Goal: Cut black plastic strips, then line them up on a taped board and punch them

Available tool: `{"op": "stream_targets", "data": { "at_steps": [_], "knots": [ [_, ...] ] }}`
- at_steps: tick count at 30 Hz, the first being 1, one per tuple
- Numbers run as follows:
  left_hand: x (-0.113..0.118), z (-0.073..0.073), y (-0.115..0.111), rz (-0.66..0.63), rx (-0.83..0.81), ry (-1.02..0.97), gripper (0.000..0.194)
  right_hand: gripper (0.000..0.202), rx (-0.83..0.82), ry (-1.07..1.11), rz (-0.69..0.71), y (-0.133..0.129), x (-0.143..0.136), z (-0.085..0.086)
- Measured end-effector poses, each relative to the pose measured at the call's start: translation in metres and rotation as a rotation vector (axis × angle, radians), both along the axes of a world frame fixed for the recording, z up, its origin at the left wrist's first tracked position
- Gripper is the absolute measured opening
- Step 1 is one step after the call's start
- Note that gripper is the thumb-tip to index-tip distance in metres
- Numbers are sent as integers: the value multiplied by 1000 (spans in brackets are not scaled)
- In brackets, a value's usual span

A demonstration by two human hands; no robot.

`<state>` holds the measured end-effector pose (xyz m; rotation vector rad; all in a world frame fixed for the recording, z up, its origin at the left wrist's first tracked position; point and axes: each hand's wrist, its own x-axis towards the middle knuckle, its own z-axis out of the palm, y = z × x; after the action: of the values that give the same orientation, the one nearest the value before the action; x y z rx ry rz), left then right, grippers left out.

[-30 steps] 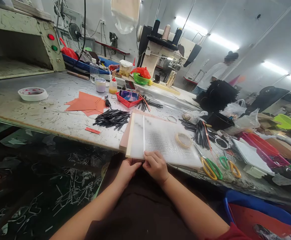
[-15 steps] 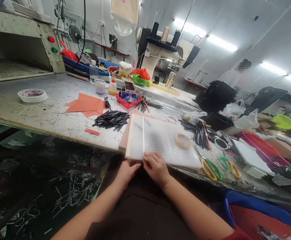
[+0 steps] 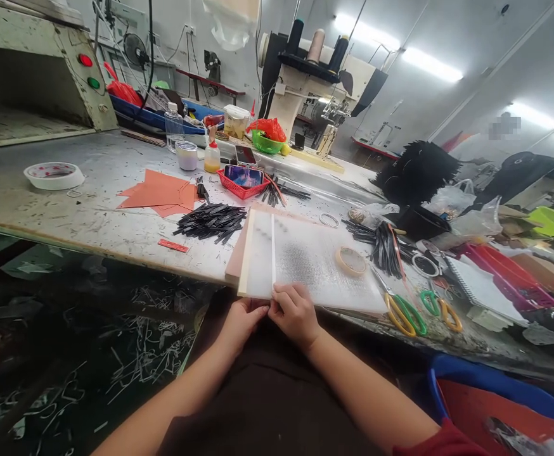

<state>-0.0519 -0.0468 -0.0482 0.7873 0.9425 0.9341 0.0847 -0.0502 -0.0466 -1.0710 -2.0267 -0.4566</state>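
My left hand (image 3: 241,324) is closed in a pinch at the front edge of a whitish, cloudy board (image 3: 315,278). Right beside it, my right hand (image 3: 296,315) has its fingers curled together, their tips at the lower end of a narrow white strip (image 3: 273,247) that runs up the board. Whatever the fingertips grip is too small or hidden to make out. On the board's right part lies a roll of masking tape (image 3: 338,259). Beneath the board, a pinkish slab (image 3: 234,266) shows at its left.
Left of the board lie a pile of black strips (image 3: 210,221), a small red piece (image 3: 173,245), orange sheets (image 3: 156,190) and a white tape roll (image 3: 53,183). A phone stands in a red basket (image 3: 229,186). Scissors (image 3: 403,316) lie right; a blue bin (image 3: 452,367) stands below.
My view has shifted slightly, so the bench things sit a little differently in the picture. The hands stay at the board's front edge, with the right one drawn slightly closer to the left.
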Motion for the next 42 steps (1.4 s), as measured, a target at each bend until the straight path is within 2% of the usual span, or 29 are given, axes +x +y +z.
{"op": "stream_targets", "data": {
  "at_steps": [5, 14, 19, 29, 36, 42],
  "knots": [
    [0, 0, 0, -2, 12, 1, 34, 17, 41, 16, 18, 2, 1, 2],
    [-1, -1, -1, 11, 28, 1, 39, 15, -9, 40, 81, 0, 6, 3],
    [-1, 0, -1, 14, 27, -4, 38, 14, -53, 33, 63, 0, 5, 4],
    [1, -8, 0, 20, 20, 13, 40, 11, -145, -7, 40, -3, 5, 5],
    [-2, -3, 1, 28, 38, 57, 43, 13, -121, 37, 63, 1, 3, 8],
    [-5, -11, 11, -9, 41, 74, 42, 14, -92, -19, 9, 9, 2, 8]
  ]
}}
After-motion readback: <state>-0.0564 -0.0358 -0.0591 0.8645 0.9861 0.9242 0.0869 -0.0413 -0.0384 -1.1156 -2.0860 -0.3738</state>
